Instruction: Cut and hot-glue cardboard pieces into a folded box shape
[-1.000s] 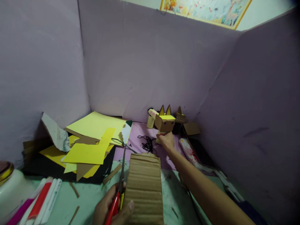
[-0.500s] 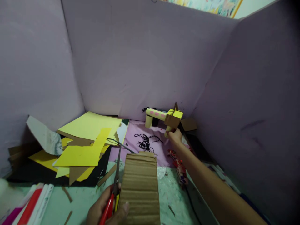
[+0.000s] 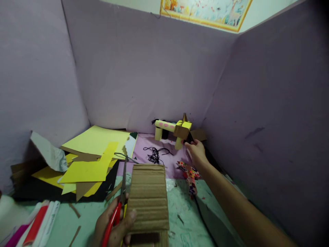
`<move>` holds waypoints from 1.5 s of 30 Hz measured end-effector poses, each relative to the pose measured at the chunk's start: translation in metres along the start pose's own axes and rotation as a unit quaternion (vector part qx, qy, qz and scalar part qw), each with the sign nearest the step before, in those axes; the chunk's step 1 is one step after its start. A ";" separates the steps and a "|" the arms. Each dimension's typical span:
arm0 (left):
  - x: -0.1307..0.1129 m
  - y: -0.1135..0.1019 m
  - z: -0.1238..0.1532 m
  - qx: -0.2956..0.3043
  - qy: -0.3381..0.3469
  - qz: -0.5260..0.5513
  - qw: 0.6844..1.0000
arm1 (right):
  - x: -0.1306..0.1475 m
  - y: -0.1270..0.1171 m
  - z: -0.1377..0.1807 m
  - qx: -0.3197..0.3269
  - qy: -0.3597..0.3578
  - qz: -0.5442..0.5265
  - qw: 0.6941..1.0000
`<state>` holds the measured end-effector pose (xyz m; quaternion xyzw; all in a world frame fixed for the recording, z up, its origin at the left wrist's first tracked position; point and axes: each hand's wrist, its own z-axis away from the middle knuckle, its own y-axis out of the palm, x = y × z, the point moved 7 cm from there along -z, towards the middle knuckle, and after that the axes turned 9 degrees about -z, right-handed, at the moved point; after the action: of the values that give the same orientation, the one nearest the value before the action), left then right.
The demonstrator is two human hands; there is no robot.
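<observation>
My left hand [image 3: 115, 223] is closed around red-handled scissors [image 3: 111, 223], blades pointing up, and also grips the edge of a corrugated cardboard box [image 3: 149, 197]. A dark opening shows at the box's near end. Farther off, my right hand [image 3: 197, 151] reaches to a paper animal figure [image 3: 164, 126] with a pale yellow, pink-spotted body, a brown and yellow head and tube legs. Thumb and fingertips close on a dark part just under its head, seemingly a leg; the contact is partly hidden. Tangled black string [image 3: 154, 155] lies before the figure.
Yellow sheets and scraps [image 3: 84, 171] are piled at left, with markers [image 3: 38, 223] in front. A flower-patterned tool [image 3: 190, 176], shaped like a glue gun, has a red light and a black cord under my right forearm. Purple panels [image 3: 144, 75] enclose three sides.
My right hand has shifted from the figure's near front leg to the dark part behind it. The box has tipped, exposing its near opening. The view has tilted upward and swung slightly right.
</observation>
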<state>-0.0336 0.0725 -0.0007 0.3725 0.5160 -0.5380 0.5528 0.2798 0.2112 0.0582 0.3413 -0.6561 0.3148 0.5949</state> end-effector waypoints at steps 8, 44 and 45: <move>-0.009 0.003 0.011 0.013 0.010 0.046 0.999 | -0.032 0.025 0.209 0.329 0.267 -0.313 0.850; -0.028 -0.006 0.001 0.071 0.090 -0.038 0.993 | -0.037 0.037 0.242 0.419 0.268 -0.323 0.805; -0.028 -0.009 0.001 0.057 0.086 -0.036 0.994 | -0.037 0.038 0.244 0.432 0.270 -0.316 0.800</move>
<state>-0.0392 0.0762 0.0279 0.4298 0.5434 -0.5515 0.4645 0.1125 0.0354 -0.0020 0.6523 -0.1207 0.4400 0.6053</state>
